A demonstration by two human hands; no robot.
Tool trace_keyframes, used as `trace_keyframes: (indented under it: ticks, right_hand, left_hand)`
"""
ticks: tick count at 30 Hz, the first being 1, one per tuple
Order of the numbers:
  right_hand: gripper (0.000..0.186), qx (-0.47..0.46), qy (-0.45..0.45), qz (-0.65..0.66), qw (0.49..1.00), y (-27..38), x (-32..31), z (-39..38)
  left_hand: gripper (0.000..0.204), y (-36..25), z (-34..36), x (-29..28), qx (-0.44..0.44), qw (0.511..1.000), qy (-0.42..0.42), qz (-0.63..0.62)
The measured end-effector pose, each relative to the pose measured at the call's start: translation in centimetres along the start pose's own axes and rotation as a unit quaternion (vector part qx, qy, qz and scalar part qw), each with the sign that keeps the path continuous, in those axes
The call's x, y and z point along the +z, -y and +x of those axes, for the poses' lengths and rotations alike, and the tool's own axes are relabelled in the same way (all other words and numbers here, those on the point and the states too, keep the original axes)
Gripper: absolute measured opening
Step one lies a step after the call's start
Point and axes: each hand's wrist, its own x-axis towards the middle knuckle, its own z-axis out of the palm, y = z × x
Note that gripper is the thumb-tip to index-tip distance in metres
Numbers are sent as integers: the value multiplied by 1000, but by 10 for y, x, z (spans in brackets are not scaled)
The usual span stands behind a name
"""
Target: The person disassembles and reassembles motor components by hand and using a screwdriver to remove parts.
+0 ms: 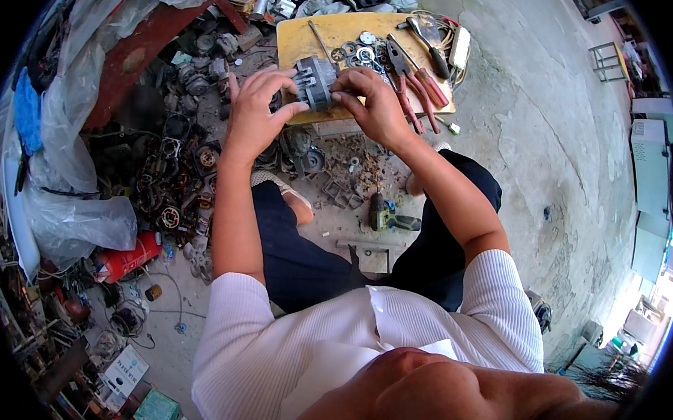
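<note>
A grey, ribbed motor body (314, 83) sits at the near left part of a small yellow table (297, 39). My left hand (261, 108) grips its left end, thumb below and fingers above. At the motor's right end, the thumb and fingers of my right hand (373, 103) are pinched against it. Close to the right hand lie pliers with red handles (400, 72) and a red-handled screwdriver (431, 88). Several small metal rings and gears (365, 55) are spread behind them. The motor's far side is hidden.
A black-handled tool (425, 45) and a white power strip (459, 48) lie at the table's right. A green cordless drill (385, 214) rests on the floor between my legs. Heaped motor parts (177, 164), plastic sheeting (77, 214) and a red case (128, 258) crowd the left.
</note>
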Motion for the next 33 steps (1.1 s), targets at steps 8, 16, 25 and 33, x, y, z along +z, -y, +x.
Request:
trace_keyframes:
  ticks: [8,16,25,33]
  right_hand:
    - [14,-10,-39,20,999,-3,4,-1]
    - [16,-17,-22,30,999,-4,2,-1]
    - [14,-16,15,-9,1000,-3,-4,2]
    - [18,-26,-5,2,1000,0,-3,0]
  left_hand:
    - [28,-2,-1,-3,16,999,18,28]
    - [25,-3,-1,-3,7,1000,16,9]
    - [26,-1,-2,-2,9,1000,10,8]
    - [24,-3,-2,-1,3,1000,22,21]
